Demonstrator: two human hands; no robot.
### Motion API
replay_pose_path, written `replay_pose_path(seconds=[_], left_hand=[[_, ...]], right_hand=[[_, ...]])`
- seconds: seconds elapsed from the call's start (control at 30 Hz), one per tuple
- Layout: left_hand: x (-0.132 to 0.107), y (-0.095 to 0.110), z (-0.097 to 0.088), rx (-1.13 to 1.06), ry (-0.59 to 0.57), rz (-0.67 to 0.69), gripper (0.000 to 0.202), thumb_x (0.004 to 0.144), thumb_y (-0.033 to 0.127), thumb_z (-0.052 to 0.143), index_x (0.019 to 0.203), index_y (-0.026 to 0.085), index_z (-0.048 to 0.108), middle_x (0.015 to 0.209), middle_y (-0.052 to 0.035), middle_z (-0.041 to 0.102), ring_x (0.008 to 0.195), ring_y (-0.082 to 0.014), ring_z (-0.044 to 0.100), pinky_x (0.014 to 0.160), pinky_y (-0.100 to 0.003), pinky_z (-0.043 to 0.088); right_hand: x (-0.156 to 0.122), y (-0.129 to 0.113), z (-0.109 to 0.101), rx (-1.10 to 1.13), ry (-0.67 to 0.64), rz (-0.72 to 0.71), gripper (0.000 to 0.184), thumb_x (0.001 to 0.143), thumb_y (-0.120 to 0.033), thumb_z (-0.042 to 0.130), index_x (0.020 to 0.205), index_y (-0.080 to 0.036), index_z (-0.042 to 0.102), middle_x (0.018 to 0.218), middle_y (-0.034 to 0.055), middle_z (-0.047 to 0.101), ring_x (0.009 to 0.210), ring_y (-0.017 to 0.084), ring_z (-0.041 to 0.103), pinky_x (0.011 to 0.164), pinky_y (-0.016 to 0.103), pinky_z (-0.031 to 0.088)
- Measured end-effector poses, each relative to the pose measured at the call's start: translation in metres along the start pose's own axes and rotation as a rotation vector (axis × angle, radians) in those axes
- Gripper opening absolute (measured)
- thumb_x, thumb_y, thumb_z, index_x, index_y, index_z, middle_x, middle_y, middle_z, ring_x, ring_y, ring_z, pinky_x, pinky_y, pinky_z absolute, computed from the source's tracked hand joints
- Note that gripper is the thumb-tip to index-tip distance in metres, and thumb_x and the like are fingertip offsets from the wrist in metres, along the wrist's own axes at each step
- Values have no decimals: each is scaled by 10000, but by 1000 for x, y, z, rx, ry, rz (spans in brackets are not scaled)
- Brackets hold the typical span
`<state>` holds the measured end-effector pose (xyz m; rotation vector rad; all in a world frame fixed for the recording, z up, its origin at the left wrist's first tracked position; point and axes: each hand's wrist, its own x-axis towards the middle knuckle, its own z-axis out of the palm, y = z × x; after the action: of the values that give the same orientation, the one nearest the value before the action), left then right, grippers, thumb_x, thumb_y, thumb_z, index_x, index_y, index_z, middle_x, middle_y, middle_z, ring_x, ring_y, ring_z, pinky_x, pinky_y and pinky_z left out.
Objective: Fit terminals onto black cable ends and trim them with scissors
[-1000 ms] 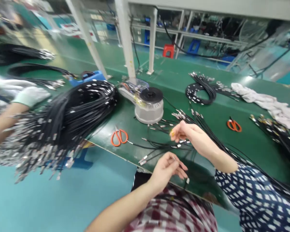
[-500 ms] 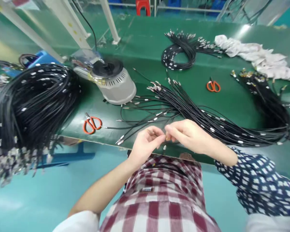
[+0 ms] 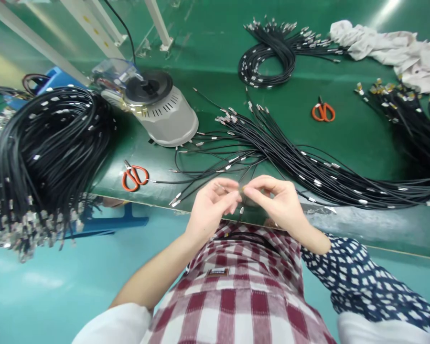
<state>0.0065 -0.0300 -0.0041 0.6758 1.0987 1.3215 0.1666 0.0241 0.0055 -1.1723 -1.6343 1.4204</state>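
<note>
My left hand (image 3: 212, 204) is closed in a pinch at the table's front edge, its fingertips almost meeting those of the other hand. My right hand (image 3: 280, 201) pinches a tiny yellowish piece (image 3: 242, 189), too small to name. What the left fingertips hold is hidden. Just below the fingers shows a short black cable stretch with a white tag (image 3: 241, 210). Behind both hands lies a bundle of black cables (image 3: 275, 143) with silvery ends, some spread leftward. Orange-handled snips (image 3: 135, 177) rest to the left, beside one cable end.
A grey machine with a round black top (image 3: 168, 117) stands at left. Beside it a thick cable bundle (image 3: 53, 138) hangs over the edge. Farther back are a coiled bundle (image 3: 249, 67), a second pair of snips (image 3: 323, 111), white cloth (image 3: 383, 48) and gold-tipped cables (image 3: 412, 124).
The view has shifted slightly down and turned. My right hand has tilted more upright, and the fingertips of both hands remain close together around the small piece.
</note>
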Motion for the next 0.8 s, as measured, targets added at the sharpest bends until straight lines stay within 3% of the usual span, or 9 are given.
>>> replay_pose_path(seconds=[0.1, 0.23, 0.37, 0.53, 0.8], left_hand=[[-3, -1, -1, -35, -12, 24, 258, 836, 257, 703, 977, 177, 502, 785, -33, 726, 550, -111, 639, 529, -218, 477], [-10, -4, -1, 33, -85, -90, 349, 859, 267, 678, 1101, 193, 438, 694, -7, 723, 454, -157, 657, 422, -223, 504], [-15, -3, 2, 66, -62, -133, 450, 822, 298, 728, 1154, 191, 443, 681, -5, 726, 458, -169, 672, 418, -226, 535], [-18, 0, 4, 133, -27, -129, 459, 795, 320, 762, 1146, 183, 500, 667, -1, 721, 459, -167, 675, 425, -226, 545], [-18, 3, 6, 180, -30, -104, 421, 810, 285, 743, 1145, 174, 513, 655, 8, 712, 456, -153, 671, 424, -207, 539]], right_hand=[[3, -2, -4, 145, -11, 101, 186, 743, -358, 768, 678, -190, 724, 735, 31, 713, 680, 155, 613, 639, 271, 476], [6, -4, -7, 225, -126, 187, 186, 709, -367, 798, 688, -191, 742, 730, 27, 726, 680, 148, 638, 683, 266, 517], [5, -3, -5, 215, -151, 188, 180, 690, -356, 817, 704, -189, 752, 733, 34, 732, 683, 156, 651, 688, 269, 532], [3, -1, -4, 202, -167, 195, 228, 685, -399, 817, 686, -185, 737, 695, 34, 722, 612, 155, 648, 616, 272, 539], [1, -2, -3, 167, -148, 184, 220, 690, -379, 817, 677, -177, 730, 704, 34, 713, 643, 155, 647, 629, 265, 531]])
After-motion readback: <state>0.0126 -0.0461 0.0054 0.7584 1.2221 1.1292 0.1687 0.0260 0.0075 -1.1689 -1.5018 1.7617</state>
